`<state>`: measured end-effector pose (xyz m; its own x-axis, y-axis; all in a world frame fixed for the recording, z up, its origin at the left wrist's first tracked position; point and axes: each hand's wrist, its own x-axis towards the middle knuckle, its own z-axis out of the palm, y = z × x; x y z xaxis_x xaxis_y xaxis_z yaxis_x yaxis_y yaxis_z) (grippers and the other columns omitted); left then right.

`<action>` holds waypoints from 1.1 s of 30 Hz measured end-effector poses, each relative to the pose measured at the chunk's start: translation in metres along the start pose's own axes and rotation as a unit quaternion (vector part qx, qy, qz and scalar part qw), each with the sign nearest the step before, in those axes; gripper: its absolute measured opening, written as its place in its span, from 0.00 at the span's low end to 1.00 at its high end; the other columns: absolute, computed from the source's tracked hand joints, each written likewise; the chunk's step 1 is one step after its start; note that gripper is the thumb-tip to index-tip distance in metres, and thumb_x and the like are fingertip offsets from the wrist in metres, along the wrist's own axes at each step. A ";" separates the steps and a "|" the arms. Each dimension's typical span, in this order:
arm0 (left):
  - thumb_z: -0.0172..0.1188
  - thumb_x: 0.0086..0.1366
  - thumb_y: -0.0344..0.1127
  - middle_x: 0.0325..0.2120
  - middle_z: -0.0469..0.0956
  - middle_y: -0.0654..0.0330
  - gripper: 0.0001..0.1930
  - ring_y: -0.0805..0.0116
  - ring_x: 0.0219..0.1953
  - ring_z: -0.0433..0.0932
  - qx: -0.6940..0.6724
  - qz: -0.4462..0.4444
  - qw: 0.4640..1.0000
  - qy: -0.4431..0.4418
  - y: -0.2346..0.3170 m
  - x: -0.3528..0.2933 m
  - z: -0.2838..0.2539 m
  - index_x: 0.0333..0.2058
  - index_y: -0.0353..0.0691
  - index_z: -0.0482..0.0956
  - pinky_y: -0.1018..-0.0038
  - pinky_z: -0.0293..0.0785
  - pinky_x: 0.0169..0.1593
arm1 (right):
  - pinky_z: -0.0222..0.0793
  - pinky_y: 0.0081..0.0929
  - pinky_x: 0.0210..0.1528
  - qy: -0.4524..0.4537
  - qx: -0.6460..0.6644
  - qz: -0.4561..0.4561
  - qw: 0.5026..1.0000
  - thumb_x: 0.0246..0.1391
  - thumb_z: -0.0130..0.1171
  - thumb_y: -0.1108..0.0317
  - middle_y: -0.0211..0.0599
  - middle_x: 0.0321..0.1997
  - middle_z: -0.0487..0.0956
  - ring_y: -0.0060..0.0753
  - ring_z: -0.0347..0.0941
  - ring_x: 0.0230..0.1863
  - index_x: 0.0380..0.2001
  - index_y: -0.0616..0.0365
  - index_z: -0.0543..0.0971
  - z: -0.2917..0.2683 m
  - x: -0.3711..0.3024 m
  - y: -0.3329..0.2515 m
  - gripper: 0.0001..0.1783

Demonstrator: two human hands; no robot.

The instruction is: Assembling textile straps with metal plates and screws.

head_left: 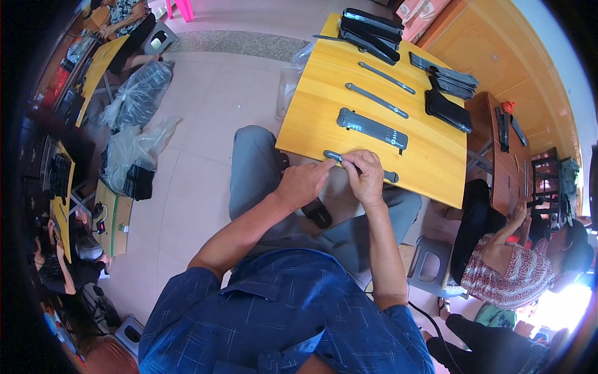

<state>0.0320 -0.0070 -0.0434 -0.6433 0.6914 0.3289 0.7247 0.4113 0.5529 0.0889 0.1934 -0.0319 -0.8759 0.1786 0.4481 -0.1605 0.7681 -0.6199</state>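
Note:
A short dark strap [391, 177] with rounded ends lies at the near edge of the yellow table [299, 133]. My right hand [367, 177] pinches it near its left part, and its middle is hidden under that hand. My left hand [304, 185] is closed, its index fingertip meeting the strap beside my right fingertips. Just beyond lies a wider dark padded strap [372, 129] with pale marks. Farther back are two narrow dark straps, a nearer one [377, 101] and a farther one [387, 78], each lying slantwise.
Stacked black padded pieces [370, 31] occupy the table's far end. More dark straps [443, 73] and a black bundle [448, 111] line its right side. A person [507, 268] sits at a brown table [512, 168] on the right. Filled plastic bags [140, 93] stand on the left floor.

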 end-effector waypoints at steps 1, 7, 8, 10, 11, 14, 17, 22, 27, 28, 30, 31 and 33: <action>0.60 0.67 0.36 0.29 0.82 0.52 0.20 0.49 0.30 0.84 0.000 0.000 1.000 0.000 0.002 0.001 -0.002 0.58 0.46 0.75 0.55 0.80 0.33 | 0.74 0.38 0.47 0.000 0.000 0.000 1.000 0.52 0.68 0.71 0.37 0.36 0.83 0.45 0.78 0.42 0.34 0.55 0.87 0.000 0.000 0.000 0.05; 0.60 0.68 0.37 0.29 0.82 0.49 0.20 0.46 0.31 0.83 -0.033 -0.014 0.999 -0.012 0.007 0.004 -0.004 0.57 0.45 0.73 0.52 0.80 0.34 | 0.74 0.38 0.45 0.004 0.002 0.000 1.000 0.50 0.69 0.72 0.37 0.35 0.83 0.45 0.78 0.41 0.34 0.55 0.87 0.000 0.000 -0.002 0.06; 0.60 0.68 0.36 0.32 0.83 0.49 0.22 0.46 0.33 0.84 -0.028 -0.035 0.999 -0.029 0.009 0.004 -0.004 0.59 0.45 0.72 0.53 0.80 0.36 | 0.74 0.38 0.45 0.005 0.002 0.005 1.000 0.50 0.70 0.72 0.37 0.35 0.83 0.45 0.78 0.41 0.33 0.55 0.87 0.000 0.000 -0.003 0.06; 0.60 0.67 0.35 0.35 0.84 0.48 0.23 0.47 0.36 0.84 -0.025 -0.055 0.997 -0.046 0.014 0.005 -0.004 0.61 0.45 0.72 0.55 0.81 0.37 | 0.74 0.38 0.45 0.005 0.002 0.011 1.000 0.49 0.70 0.72 0.36 0.34 0.83 0.45 0.78 0.41 0.33 0.55 0.87 0.000 0.000 -0.003 0.06; 0.60 0.68 0.35 0.35 0.84 0.47 0.24 0.46 0.36 0.84 -0.017 -0.063 0.996 -0.053 0.016 0.005 -0.004 0.61 0.45 0.71 0.55 0.80 0.37 | 0.74 0.38 0.45 0.006 0.004 0.014 1.000 0.49 0.70 0.72 0.37 0.34 0.83 0.45 0.78 0.41 0.32 0.55 0.87 -0.001 0.000 -0.002 0.05; 0.60 0.68 0.35 0.35 0.84 0.46 0.25 0.46 0.35 0.84 -0.007 -0.078 0.995 -0.061 0.017 0.005 -0.005 0.63 0.44 0.69 0.54 0.80 0.37 | 0.74 0.38 0.45 0.004 0.006 0.015 1.000 0.49 0.70 0.72 0.37 0.34 0.82 0.45 0.78 0.40 0.32 0.55 0.86 0.000 0.001 -0.003 0.05; 0.60 0.69 0.37 0.34 0.83 0.43 0.27 0.45 0.34 0.84 0.000 -0.100 0.993 -0.060 0.023 0.009 -0.011 0.64 0.41 0.66 0.53 0.80 0.36 | 0.74 0.38 0.45 0.002 0.003 0.012 1.000 0.49 0.70 0.72 0.37 0.33 0.82 0.45 0.78 0.40 0.32 0.55 0.86 0.000 0.001 -0.002 0.05; 0.60 0.69 0.40 0.29 0.83 0.41 0.31 0.42 0.31 0.84 0.018 -0.111 0.989 -0.096 0.021 0.010 -0.010 0.67 0.36 0.63 0.51 0.80 0.35 | 0.74 0.39 0.45 -0.002 0.005 0.010 1.000 0.50 0.70 0.72 0.37 0.34 0.82 0.45 0.78 0.40 0.32 0.55 0.85 0.000 0.000 -0.001 0.05; 0.59 0.69 0.42 0.27 0.83 0.42 0.33 0.41 0.28 0.83 0.024 -0.146 0.986 -0.074 0.025 0.011 -0.008 0.69 0.36 0.61 0.48 0.80 0.34 | 0.74 0.39 0.47 0.008 0.011 -0.016 1.000 0.50 0.69 0.73 0.37 0.36 0.84 0.45 0.78 0.41 0.31 0.55 0.85 0.000 -0.002 -0.001 0.04; 0.59 0.69 0.42 0.27 0.83 0.42 0.33 0.41 0.28 0.83 0.024 -0.147 0.986 -0.074 0.025 0.012 -0.008 0.69 0.36 0.61 0.48 0.80 0.34 | 0.74 0.39 0.47 0.008 0.011 -0.016 1.000 0.50 0.69 0.73 0.37 0.36 0.84 0.45 0.78 0.41 0.31 0.55 0.85 -0.001 -0.002 0.000 0.04; 0.58 0.70 0.42 0.27 0.83 0.43 0.33 0.41 0.28 0.83 0.029 -0.168 0.982 -0.081 0.027 0.014 -0.009 0.69 0.36 0.62 0.47 0.80 0.35 | 0.74 0.39 0.48 0.009 0.014 -0.035 0.999 0.49 0.69 0.73 0.38 0.36 0.84 0.45 0.79 0.42 0.31 0.55 0.85 -0.001 -0.003 0.002 0.04; 0.58 0.70 0.42 0.27 0.83 0.43 0.33 0.41 0.28 0.83 0.029 -0.169 0.982 -0.082 0.028 0.015 -0.011 0.69 0.36 0.62 0.47 0.80 0.35 | 0.74 0.39 0.48 0.008 0.016 -0.034 0.999 0.49 0.69 0.73 0.38 0.36 0.84 0.45 0.79 0.42 0.31 0.55 0.85 -0.001 -0.003 0.001 0.04; 0.57 0.70 0.42 0.27 0.83 0.42 0.32 0.41 0.28 0.83 0.049 -0.165 0.978 -0.114 0.028 0.018 -0.015 0.69 0.37 0.63 0.46 0.79 0.35 | 0.74 0.39 0.48 0.010 0.013 -0.045 0.999 0.48 0.69 0.74 0.38 0.36 0.84 0.45 0.79 0.42 0.30 0.56 0.85 -0.003 -0.002 0.000 0.04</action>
<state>0.0369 0.0080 -0.0112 -0.7825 0.6212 -0.0419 0.5136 0.6821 0.5205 0.0916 0.1945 -0.0307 -0.8482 0.1215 0.5155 -0.2508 0.7651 -0.5930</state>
